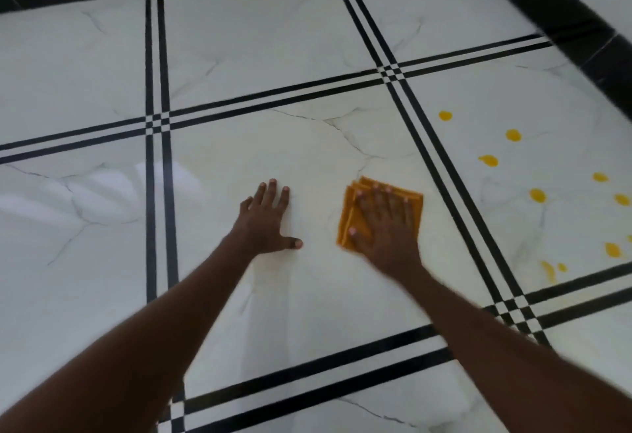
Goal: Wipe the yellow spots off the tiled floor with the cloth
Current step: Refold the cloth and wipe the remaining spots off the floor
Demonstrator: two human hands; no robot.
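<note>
Your arms are bare all the way down, no sleeves showing anywhere in the shot. Your left hand (270,219) and right hand (384,227) have nothing on them, just short, pale fingernails. The right one looks a bit motion-blurred.

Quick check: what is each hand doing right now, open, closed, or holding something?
Left hand: open, flat on the floor, holding nothing.
Right hand: open, pressed flat on the cloth, not gripping it.
</note>
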